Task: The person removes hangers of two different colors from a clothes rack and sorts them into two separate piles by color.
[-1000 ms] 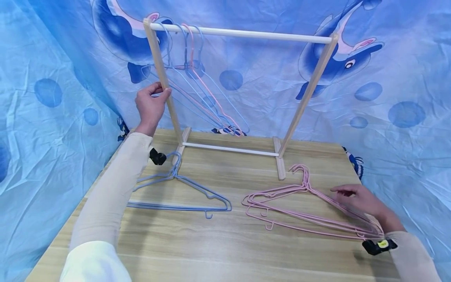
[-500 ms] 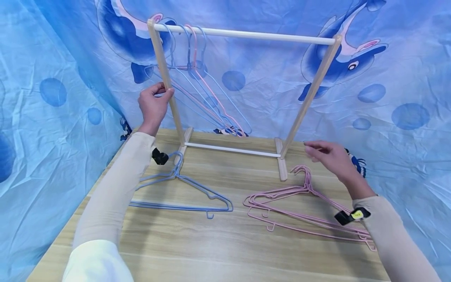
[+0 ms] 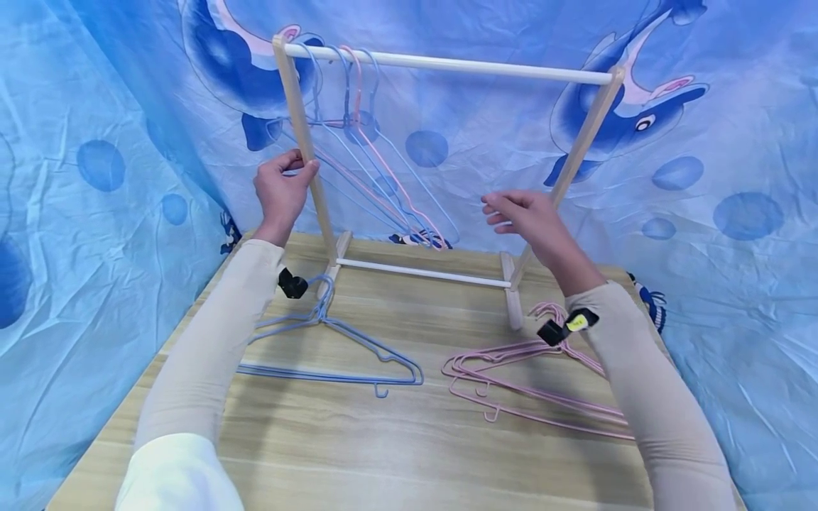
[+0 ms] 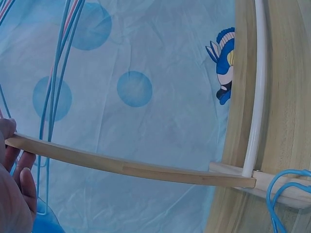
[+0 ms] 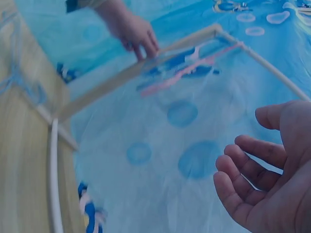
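Left hand [image 3: 285, 186] pinches the left upright [image 3: 322, 213] of a garment rack, thumb on one side and fingers on the other, partway up the post. Right hand [image 3: 520, 213] is raised in the air, its fingers parted and gently curved with the thumb apart; in the head view it overlaps the right upright [image 3: 593, 128]. The rack, of pale wood with a white top rail [image 3: 473, 66] and a white lower rod [image 3: 422, 271], stands at the far edge of a wood-grain table [image 3: 383, 454]. Hung hangers [image 3: 347, 113], gathered at the left end of the rail, show three blue hooks and one pink; their shoulders slant and overlap. Blue hangers [image 3: 322, 312] lie overlapped toward the table's left edge, hooks at the rack's left foot, partly covered by the left forearm. Pink hangers [image 3: 457, 365] lie in a loose stack toward the right edge, hooks near the right foot, partly hidden by the right forearm. Blue printed cloth [image 3: 473, 184] rises behind the far edge.
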{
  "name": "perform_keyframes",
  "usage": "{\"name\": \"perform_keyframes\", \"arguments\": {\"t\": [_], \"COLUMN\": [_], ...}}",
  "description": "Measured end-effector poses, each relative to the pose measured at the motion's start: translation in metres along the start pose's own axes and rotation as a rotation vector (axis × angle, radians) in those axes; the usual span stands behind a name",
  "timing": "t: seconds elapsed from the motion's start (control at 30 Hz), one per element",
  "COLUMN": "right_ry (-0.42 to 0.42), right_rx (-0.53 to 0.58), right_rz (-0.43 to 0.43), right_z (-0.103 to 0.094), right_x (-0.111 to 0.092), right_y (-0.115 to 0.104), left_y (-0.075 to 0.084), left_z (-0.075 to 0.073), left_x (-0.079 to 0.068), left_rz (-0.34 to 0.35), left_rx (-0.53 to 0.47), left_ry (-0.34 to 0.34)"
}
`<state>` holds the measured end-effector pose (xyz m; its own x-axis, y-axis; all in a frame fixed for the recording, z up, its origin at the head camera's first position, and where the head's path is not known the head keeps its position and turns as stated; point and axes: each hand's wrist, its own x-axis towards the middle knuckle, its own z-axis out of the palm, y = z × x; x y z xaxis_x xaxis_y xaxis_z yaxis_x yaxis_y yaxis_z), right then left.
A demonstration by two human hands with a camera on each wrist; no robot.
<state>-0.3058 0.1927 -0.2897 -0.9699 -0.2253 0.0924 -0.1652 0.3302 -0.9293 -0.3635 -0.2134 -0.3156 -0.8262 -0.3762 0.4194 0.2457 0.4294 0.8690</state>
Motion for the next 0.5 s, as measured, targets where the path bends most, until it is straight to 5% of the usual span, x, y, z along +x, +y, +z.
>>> {"name": "perform_keyframes", "arguments": {"t": [0.5], "right_ry": [-0.071], "right_rx": [0.109], "right_rz": [0.116], "right_z": [0.067], "right_x": [0.047], "right_y": [-0.057], "left_y": [-0.002], "left_z": [0.001], "left_x": [0.002], "left_rz": [0.027], "left_rx": [0.005], "left_ry": [0.013]}}
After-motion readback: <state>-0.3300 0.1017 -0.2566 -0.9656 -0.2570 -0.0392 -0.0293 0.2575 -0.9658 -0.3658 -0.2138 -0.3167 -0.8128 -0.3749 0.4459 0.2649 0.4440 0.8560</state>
